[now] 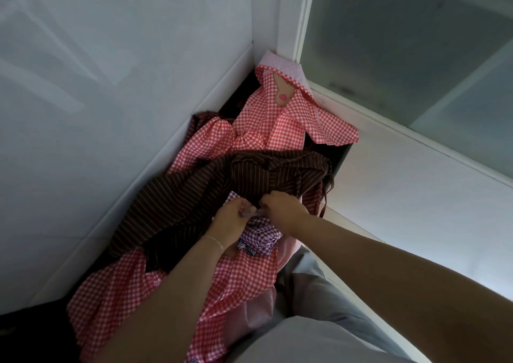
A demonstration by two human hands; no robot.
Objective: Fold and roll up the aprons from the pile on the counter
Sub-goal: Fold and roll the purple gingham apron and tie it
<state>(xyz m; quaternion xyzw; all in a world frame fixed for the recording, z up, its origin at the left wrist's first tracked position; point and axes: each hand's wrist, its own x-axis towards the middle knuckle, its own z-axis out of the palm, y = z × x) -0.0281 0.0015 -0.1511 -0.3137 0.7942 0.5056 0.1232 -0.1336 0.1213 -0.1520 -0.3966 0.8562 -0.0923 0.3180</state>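
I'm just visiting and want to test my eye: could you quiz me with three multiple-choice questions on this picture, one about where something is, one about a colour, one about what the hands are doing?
1. Where does the pile of aprons lie?
A. in a corner against the wall
B. on a chair
C. on the floor in the open

2. What colour is the striped apron on top?
A. green
B. brown
C. yellow

3. What are the two hands doing?
A. resting flat and open
B. hanging at the sides
C. pinching cloth between them

Answers:
1 A: the pile of aprons runs along the wall into the corner.
2 B: the striped apron is dark brown with thin pale lines.
3 C: the left hand and right hand meet with fingers curled on purple checked cloth.
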